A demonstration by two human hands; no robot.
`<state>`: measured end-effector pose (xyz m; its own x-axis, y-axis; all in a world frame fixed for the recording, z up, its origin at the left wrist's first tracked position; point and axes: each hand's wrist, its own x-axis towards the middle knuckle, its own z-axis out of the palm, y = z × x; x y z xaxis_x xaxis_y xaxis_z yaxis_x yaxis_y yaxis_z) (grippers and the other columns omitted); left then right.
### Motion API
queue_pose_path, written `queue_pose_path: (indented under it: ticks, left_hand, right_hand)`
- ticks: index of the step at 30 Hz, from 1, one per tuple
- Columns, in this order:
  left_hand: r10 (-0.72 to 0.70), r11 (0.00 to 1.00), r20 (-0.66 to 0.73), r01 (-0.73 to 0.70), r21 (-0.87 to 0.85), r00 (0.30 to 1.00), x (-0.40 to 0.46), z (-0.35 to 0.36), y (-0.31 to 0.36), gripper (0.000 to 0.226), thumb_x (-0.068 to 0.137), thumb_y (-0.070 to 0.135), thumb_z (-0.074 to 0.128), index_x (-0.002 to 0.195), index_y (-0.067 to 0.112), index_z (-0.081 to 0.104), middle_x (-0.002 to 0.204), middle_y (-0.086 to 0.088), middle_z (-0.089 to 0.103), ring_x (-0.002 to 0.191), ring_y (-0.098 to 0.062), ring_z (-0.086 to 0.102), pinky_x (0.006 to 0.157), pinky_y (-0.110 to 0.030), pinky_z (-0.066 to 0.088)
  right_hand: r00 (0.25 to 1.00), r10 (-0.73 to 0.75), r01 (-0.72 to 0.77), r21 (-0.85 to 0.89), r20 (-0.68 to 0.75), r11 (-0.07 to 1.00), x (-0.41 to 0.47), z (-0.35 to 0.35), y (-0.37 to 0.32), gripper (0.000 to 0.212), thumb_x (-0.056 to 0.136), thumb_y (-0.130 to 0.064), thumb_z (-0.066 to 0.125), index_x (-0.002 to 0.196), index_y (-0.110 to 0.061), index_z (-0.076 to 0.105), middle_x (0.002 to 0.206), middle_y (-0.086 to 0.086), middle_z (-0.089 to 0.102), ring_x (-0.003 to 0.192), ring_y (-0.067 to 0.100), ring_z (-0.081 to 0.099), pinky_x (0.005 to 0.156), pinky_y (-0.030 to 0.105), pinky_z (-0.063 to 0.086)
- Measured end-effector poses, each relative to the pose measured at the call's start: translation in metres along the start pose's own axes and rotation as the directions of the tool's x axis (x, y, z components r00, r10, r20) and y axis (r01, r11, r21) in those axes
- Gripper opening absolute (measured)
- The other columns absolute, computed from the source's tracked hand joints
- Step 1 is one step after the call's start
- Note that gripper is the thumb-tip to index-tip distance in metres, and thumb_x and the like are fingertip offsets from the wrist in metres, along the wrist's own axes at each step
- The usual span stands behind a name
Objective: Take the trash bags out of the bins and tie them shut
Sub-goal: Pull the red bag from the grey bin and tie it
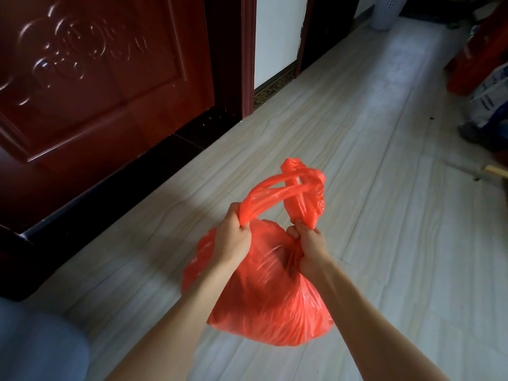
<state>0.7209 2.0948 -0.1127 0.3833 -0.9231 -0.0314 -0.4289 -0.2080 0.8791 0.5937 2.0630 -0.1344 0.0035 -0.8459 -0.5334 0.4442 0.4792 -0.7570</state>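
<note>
The left hand (232,237) was curled tight round one handle loop of the red trash bag (269,292), with the plastic bunched in its fist and the thumb side turned toward the other hand. The right hand (309,244) was curled just as tightly round the second handle loop, a little to the 3 o'clock side of the left, the two fists near each other but apart. From both fists the stretched handles (291,188) rose toward 12 o'clock, where the strips crossed one over the other; whether they were already knotted cannot be told. The full, rounded body of the bag hung below and between the two forearms, over the pale tiled floor (384,160); whether its bottom touched the floor cannot be told.

At 10 o'clock from the bag stood a dark red carved door (96,78) in its frame, with a black threshold strip (123,182) along its foot. At 8 o'clock, in the near corner, a grey-blue rounded shape (35,339) showed, too blurred to name. At 1 o'clock, far off, stood a white slatted bin (384,12) against the wall. At 2 o'clock, by the edge, lay red furniture (478,61) and a white and blue sack (492,97).
</note>
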Motion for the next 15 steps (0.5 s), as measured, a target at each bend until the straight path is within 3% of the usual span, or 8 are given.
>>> queue_pose_path:
  ticks: [4,7,11,15]
  left_hand:
    - [-0.020,0.999,0.131,0.015,0.040,0.991,0.001,-0.001,0.000,0.021,0.095,0.009,0.037,0.101,0.002,0.056,0.083,-0.005,0.064,0.078,-0.021,0.061,0.058,-0.017,0.039]
    - [-0.032,0.997,0.140,0.021,0.080,0.990,0.003,0.000,0.000,0.020,0.093,0.003,0.038,0.101,0.001,0.057,0.093,-0.016,0.067,0.091,-0.032,0.062,0.073,-0.031,0.045]
    - [-0.232,0.972,0.165,0.222,0.075,0.959,0.013,0.003,-0.002,0.027,0.090,0.002,0.038,0.103,0.005,0.062,0.109,-0.012,0.066,0.106,-0.028,0.059,0.087,-0.029,0.043]
    - [-0.404,0.906,0.179,0.420,-0.058,0.897,0.021,0.005,0.003,0.030,0.090,0.000,0.039,0.108,0.002,0.063,0.100,-0.006,0.057,0.092,-0.019,0.051,0.066,-0.025,0.038]
  right_hand:
    - [0.996,0.064,-0.066,0.044,0.063,0.997,0.004,-0.008,0.001,0.020,0.097,-0.022,0.041,0.081,-0.016,0.051,0.042,-0.010,0.033,0.035,0.005,0.033,0.041,0.018,0.033]
    - [0.988,0.088,-0.101,0.104,0.124,0.989,-0.002,-0.006,-0.002,0.019,0.095,-0.027,0.045,0.079,-0.020,0.052,0.046,-0.008,0.033,0.034,0.005,0.035,0.038,0.013,0.037]
    - [0.987,0.071,-0.101,0.219,0.142,0.970,-0.013,-0.002,-0.005,0.024,0.093,-0.030,0.043,0.072,-0.020,0.048,0.042,-0.009,0.034,0.031,0.007,0.035,0.037,0.013,0.036]
    - [0.996,0.030,-0.049,0.234,0.086,0.971,-0.012,-0.003,-0.002,0.022,0.092,-0.027,0.042,0.074,-0.018,0.051,0.047,-0.008,0.035,0.038,0.010,0.036,0.044,0.019,0.036]
